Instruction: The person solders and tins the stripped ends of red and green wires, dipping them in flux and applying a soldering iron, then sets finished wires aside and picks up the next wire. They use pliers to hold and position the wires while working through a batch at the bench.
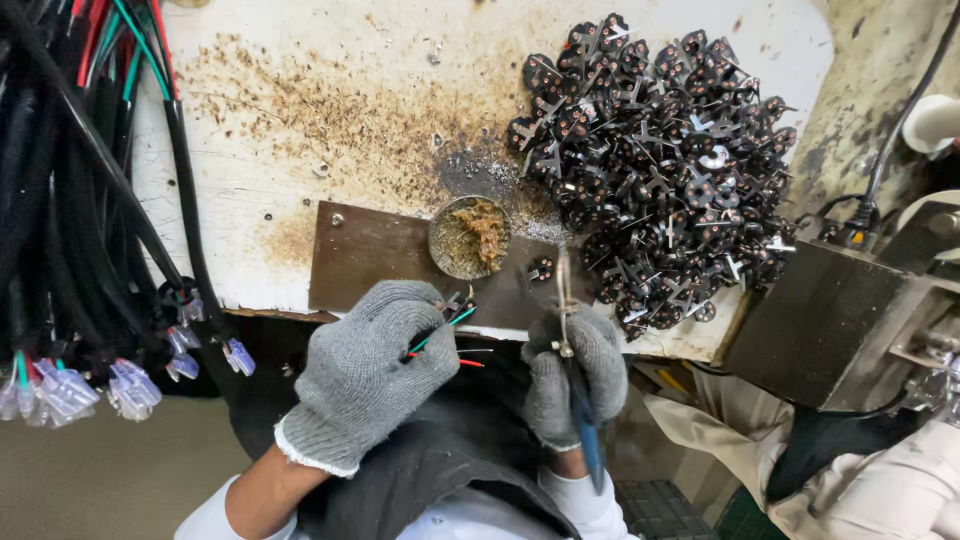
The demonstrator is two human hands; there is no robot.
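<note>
A: Head view: a small black plug insert with red and green wire ends (452, 338) is held in the left hand (365, 370), whose gloved grip is closed around it, just over the near edge of the table (300, 120).

B: And the right hand (578, 375)?

A: A soldering iron (566, 300) is clasped in its closed grip, the tip pointed up and away toward the brown plate (370, 265). A soldering step seems to be in hand; the tip and the wire ends are seen a little apart.

B: What is called for next?

A: Probably the tip must be brought onto a bared wire end, steadily. The round flux tin (470, 238) is set just beyond, and a heap of black inserts (655, 170) is piled at the right. Both wrists are kept low, fingers curled.
</note>
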